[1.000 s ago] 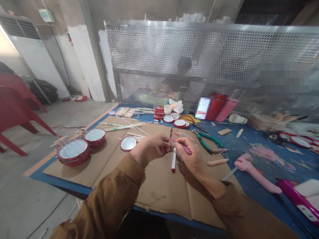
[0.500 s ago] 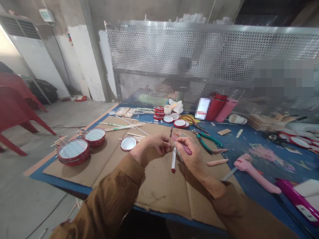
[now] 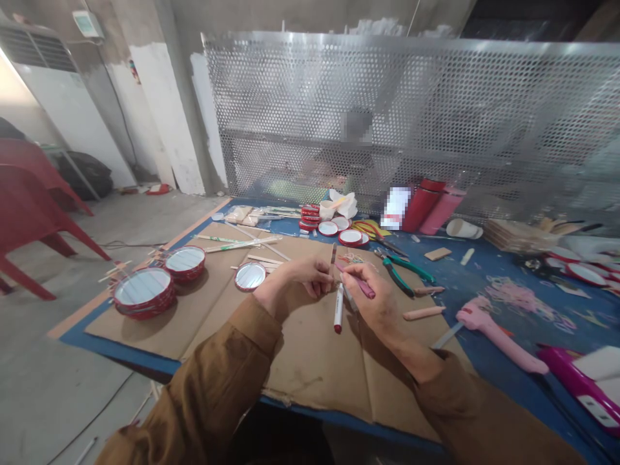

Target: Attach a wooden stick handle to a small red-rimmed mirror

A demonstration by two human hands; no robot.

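Note:
My left hand (image 3: 312,274) is closed, pinching a thin brown strip (image 3: 334,255) that stands up from its fingertips. Close beside it, my right hand (image 3: 372,294) grips a pinkish-purple pen-shaped tool (image 3: 364,287), its tip pointing toward the strip. Whether the tip touches the strip I cannot tell. Below and between both hands lies a white marker with a red end (image 3: 338,310), on the brown cardboard (image 3: 310,368). A small red-rimmed round piece (image 3: 250,276) lies left of my left hand. Small rubber bands (image 3: 352,259) lie just beyond my fingers.
Red-rimmed drum-like rounds (image 3: 144,289) stand at the left. Green-handled pliers (image 3: 400,276), a pink glue gun (image 3: 504,336) and a purple device (image 3: 578,384) lie at the right. Two bottles (image 3: 423,205) stand before a perforated metal screen (image 3: 290,97). A red chair (image 3: 29,206) is at far left.
The view has shifted slightly. Both hands keep their hold on the strip and the pen-shaped tool, with hardly any movement between them.

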